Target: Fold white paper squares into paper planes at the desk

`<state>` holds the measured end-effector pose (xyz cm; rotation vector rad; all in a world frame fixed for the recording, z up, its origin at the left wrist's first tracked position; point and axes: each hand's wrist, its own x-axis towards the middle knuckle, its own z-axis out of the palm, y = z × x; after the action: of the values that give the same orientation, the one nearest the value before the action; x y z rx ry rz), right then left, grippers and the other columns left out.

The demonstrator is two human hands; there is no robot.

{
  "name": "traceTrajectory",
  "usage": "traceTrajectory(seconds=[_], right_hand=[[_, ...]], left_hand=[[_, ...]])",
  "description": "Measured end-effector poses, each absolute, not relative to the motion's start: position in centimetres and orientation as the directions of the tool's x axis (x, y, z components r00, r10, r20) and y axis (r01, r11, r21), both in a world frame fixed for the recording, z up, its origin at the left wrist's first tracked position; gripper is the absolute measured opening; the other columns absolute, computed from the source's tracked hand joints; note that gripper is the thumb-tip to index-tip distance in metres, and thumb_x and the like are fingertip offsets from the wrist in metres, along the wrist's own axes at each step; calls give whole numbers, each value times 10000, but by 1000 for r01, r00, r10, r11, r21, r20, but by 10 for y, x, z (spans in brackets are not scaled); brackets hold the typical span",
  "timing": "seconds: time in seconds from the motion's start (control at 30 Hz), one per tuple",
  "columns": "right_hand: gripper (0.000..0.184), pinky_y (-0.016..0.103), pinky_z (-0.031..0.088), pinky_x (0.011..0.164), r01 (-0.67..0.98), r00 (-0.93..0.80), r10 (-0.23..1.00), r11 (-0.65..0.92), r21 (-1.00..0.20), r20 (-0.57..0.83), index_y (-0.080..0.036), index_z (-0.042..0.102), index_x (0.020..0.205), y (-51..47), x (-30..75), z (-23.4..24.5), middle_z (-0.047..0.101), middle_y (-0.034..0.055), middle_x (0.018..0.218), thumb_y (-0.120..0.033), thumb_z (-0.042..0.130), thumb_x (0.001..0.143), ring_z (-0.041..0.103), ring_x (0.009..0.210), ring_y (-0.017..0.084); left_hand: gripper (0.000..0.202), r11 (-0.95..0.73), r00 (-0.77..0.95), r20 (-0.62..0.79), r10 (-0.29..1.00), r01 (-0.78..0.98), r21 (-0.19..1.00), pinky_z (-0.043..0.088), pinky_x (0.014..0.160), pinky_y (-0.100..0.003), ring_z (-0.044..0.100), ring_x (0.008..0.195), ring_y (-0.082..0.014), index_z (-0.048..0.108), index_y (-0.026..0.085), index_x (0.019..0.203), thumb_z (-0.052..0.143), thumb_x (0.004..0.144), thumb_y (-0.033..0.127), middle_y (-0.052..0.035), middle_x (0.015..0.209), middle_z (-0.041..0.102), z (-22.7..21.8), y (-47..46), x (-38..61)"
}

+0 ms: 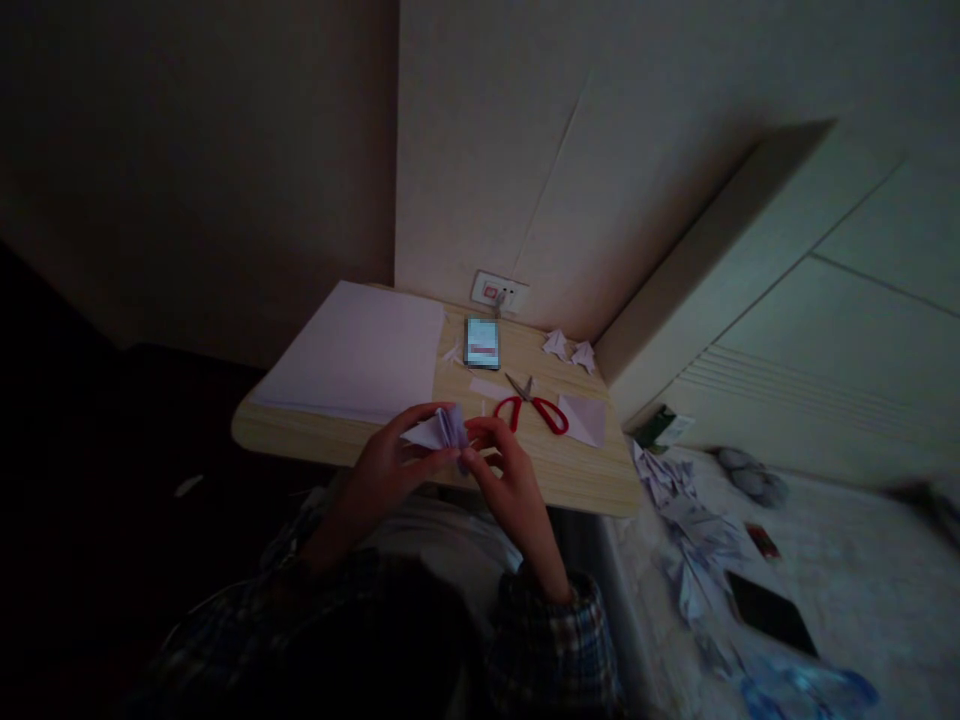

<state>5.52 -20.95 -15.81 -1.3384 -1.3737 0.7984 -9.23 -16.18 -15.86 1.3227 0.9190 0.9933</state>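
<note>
A folded paper piece (442,430), white with pleated layers and a pointed end toward the left, is held up just above the table's front edge. My left hand (394,455) grips it from the left, thumb below and fingers behind. From the right, the fingers and thumb of my right hand (502,465) pinch its other side. Beyond my right hand lie open scissors (529,400) with red handles. A creased paper square (583,418) rests to their right, and a paper strip (491,388) lies left of the blades.
A stack of white paper (360,350) covers the table's left part. A lit phone (481,343) lies near the wall socket (499,291). Two folded paper figures (555,344) sit at the back right. On the bed are several folded papers (697,525) and a dark tablet-like object (771,612).
</note>
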Motion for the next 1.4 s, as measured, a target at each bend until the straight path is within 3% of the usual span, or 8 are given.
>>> traceTrajectory(seconds=[0.17, 0.37, 0.53, 0.77, 1.03, 1.4], right_hand=[[157, 253, 479, 640, 308, 130, 968, 167, -937, 215, -195, 585, 968, -208, 55, -160, 652, 14, 821, -242, 589, 818, 614, 725, 141], [124, 261, 473, 668, 324, 123, 959, 204, -924, 255, -193, 580, 951, -209, 55, -161, 649, 4, 774, -244, 562, 839, 610, 717, 144], [124, 257, 469, 660, 331, 143, 954, 206, -921, 264, -189, 589, 950, -211, 55, -159, 648, 13, 798, -245, 556, 845, 594, 705, 137], [122, 249, 460, 645, 309, 181, 940, 223, -924, 288, -201, 588, 947, -211, 56, -160, 639, 12, 846, -241, 566, 834, 571, 702, 130], [194, 269, 480, 692, 262, 175, 939, 245, -933, 296, -202, 599, 1022, -212, 57, -160, 652, 49, 964, -280, 524, 861, 586, 785, 146], [266, 257, 505, 655, 264, 172, 938, 249, -932, 299, -219, 591, 1047, -211, 55, -162, 628, 28, 921, -246, 620, 784, 583, 743, 138]], left_hand=[[591, 14, 362, 9, 932, -61, 998, 562, 780, -347, 664, 972, -260, 592, 141, 1141, 753, 623, 376, -114, 1115, 685, -157, -162, -93], [545, 18, 381, 31, 924, -124, 992, 540, 852, -384, 627, 1074, -273, 592, 150, 1104, 755, 624, 350, -127, 1256, 621, -163, -161, -93], [543, 13, 365, 26, 931, -103, 995, 544, 819, -386, 657, 995, -264, 602, 147, 1094, 763, 619, 356, -131, 1223, 637, -166, -160, -94], [532, -12, 407, 40, 912, -71, 997, 549, 731, -348, 681, 866, -246, 626, 163, 1098, 750, 630, 384, -86, 1020, 718, -163, -160, -94], [429, -28, 414, 58, 908, -76, 997, 543, 730, -336, 674, 893, -244, 645, 174, 1016, 739, 656, 387, -79, 1055, 709, -163, -160, -95], [434, -25, 387, 54, 920, -79, 997, 542, 718, -321, 666, 917, -241, 623, 180, 1008, 754, 636, 361, -86, 1088, 690, -161, -160, -95]])
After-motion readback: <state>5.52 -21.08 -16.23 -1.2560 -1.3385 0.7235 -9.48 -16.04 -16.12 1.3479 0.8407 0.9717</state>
